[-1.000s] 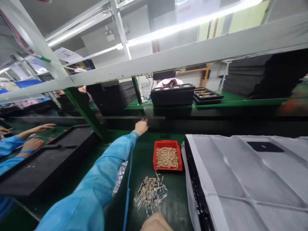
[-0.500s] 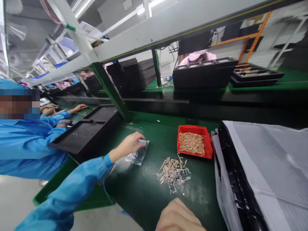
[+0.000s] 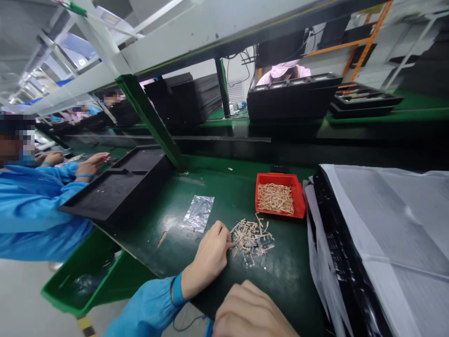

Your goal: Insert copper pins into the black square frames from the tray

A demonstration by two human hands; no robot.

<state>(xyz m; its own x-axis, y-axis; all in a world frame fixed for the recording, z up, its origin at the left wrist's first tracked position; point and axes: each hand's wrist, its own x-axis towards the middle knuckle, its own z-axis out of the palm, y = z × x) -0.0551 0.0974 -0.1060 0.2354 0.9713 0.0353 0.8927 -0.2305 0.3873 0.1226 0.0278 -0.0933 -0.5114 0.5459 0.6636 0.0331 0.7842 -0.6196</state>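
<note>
On the green tabletop (image 3: 284, 281) lies a loose pile of small tan and clear pieces (image 3: 249, 238). My left hand (image 3: 213, 250) is at the pile's left edge, fingertips pinched together; anything between them is too small to make out. Nearer to me, below the pile, my right hand (image 3: 250, 313) is curled, its fingertips hidden behind the knuckles. A clear plastic bag (image 3: 199, 213) lies flat to the left of the pile. Behind the pile stands a red bin (image 3: 298, 206) that holds many tan strips (image 3: 275, 197).
Black trays (image 3: 115, 192) stand at the left beside a green post (image 3: 147, 119). A co-worker in blue (image 3: 31, 206) works past them. A green bin (image 3: 115, 276) sits below the table edge. White sheeting over black trays (image 3: 393, 234) fills the right.
My left hand has let go of the plastic bag and moved right and nearer to me, to the pile. The bag now lies alone. The view has shifted slightly.
</note>
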